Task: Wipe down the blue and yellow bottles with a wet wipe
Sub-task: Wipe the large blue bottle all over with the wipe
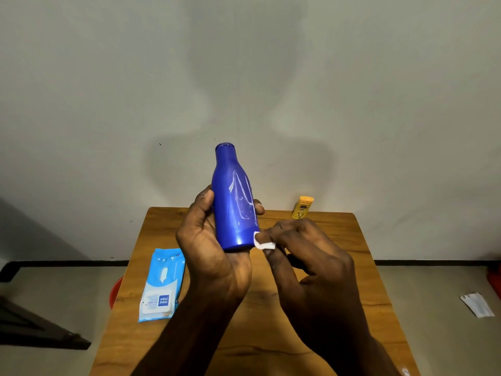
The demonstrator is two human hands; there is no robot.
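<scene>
My left hand (208,240) grips the blue bottle (233,196) around its lower half and holds it upright, tilted slightly left, above the wooden table (339,240). Wet streaks shine on the bottle's side. My right hand (306,256) pinches a small folded white wet wipe (263,243) between thumb and fingers, and the wipe touches the bottle's bottom right edge. The small yellow bottle (302,207) stands upright at the table's far right edge, apart from both hands.
A light blue pack of wet wipes (162,283) lies flat on the table's left side. A red round object (116,291) shows on the floor under the table's left edge. White paper (477,305) lies on the floor at right. A grey wall rises behind.
</scene>
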